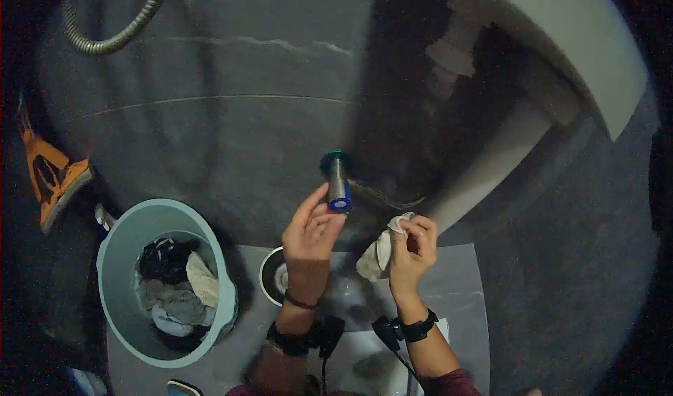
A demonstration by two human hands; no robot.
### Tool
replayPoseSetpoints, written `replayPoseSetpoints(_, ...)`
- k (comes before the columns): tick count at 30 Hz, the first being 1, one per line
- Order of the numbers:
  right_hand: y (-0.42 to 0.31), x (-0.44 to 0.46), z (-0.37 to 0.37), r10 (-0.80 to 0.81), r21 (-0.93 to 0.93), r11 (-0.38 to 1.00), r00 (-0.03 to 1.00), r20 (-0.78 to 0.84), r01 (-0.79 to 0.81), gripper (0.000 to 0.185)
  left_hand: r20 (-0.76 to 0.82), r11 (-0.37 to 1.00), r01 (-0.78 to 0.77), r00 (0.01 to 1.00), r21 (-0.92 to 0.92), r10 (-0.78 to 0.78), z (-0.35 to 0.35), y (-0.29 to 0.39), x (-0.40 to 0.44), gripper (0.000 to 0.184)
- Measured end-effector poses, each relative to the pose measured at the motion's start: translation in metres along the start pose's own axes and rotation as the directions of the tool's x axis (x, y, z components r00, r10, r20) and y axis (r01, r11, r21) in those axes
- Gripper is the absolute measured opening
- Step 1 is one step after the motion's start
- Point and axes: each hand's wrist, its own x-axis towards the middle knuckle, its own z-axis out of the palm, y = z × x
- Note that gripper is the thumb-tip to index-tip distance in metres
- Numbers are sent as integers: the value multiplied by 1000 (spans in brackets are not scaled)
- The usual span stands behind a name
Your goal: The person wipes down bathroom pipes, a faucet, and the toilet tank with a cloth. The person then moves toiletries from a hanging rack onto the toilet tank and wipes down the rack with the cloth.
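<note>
My left hand point(308, 231) reaches up to a short metal tap point(338, 184), its fingers curled against the tap's lower left side. The tap has a teal ring at the wall end and a blue band around its front. To the right, my right hand point(412, 256) is closed on a pale, crumpled cloth point(377, 257), which hangs to the left of the fingers. The cloth's exact kind does not show. Just left of my left forearm is a round bowl point(272, 277) with a pale rim, partly hidden by the arm.
A grey-green bucket point(104, 284) with dark and pale clothes point(175, 301) stands at left. An orange sandal point(59, 175) lies beyond it. A flexible metal hose point(105, 45) hangs at upper left. A white basin point(582, 31) and its pale pipe point(491, 168) are at right.
</note>
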Motion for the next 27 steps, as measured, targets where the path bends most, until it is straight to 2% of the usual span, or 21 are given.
replayPoseSetpoints(5,-12,9,-1,51,52,997,998,-27,-50,19,0,985,-124,992,120,125,15,-5,19,37)
replayPoseSetpoints(7,-19,24,11,-94,38,995,995,-39,96,19,85,998,-67,994,-22,69,6,-14,25,32)
replayPoseSetpoints(8,-27,33,19,-194,49,980,981,20,193,18,89,998,-64,994,-20,65,6,-14,25,32)
replayPoseSetpoints(9,-34,41,27,-272,96,961,952,138,261,27,49,994,-108,993,6,107,7,-13,24,32)
replayPoseSetpoints(10,-35,46,36,-267,93,962,954,134,256,27,11,988,-149,989,32,149,9,-13,22,31)
replayPoseSetpoints(12,-31,49,50,-367,22,925,874,319,380,43,27,987,-155,988,40,154,8,-12,21,31)
replayPoseSetpoints(14,-25,45,44,-367,-56,910,861,352,410,48,42,984,-174,984,40,173,5,-10,23,30)
replayPoseSetpoints(16,-19,38,37,-368,-128,885,843,393,447,53,28,995,-77,997,60,75,-1,-9,21,34)
replayPoseSetpoints(18,-12,34,27,-265,-241,891,871,413,385,50,19,996,-54,998,72,53,-4,-8,18,37)
replayPoseSetpoints(20,-4,30,19,-258,-293,874,880,398,389,50,20,996,-40,999,77,38,-3,-11,14,41)
replayPoseSetpoints(22,1,27,9,-248,-352,853,892,377,385,50,-22,999,-34,999,-28,33,2,-27,8,46)
replayPoseSetpoints(24,4,24,-5,-56,-461,848,911,409,260,49,30,999,16,999,-34,-15,5,-34,5,46)
replayPoseSetpoints(25,8,18,-14,-59,-480,839,920,387,256,49,96,994,87,992,-61,-81,9,-36,5,46)
replayPoseSetpoints(27,15,-1,-33,-169,-383,841,858,485,382,48,203,971,214,961,-109,-189,20,-33,1,45)
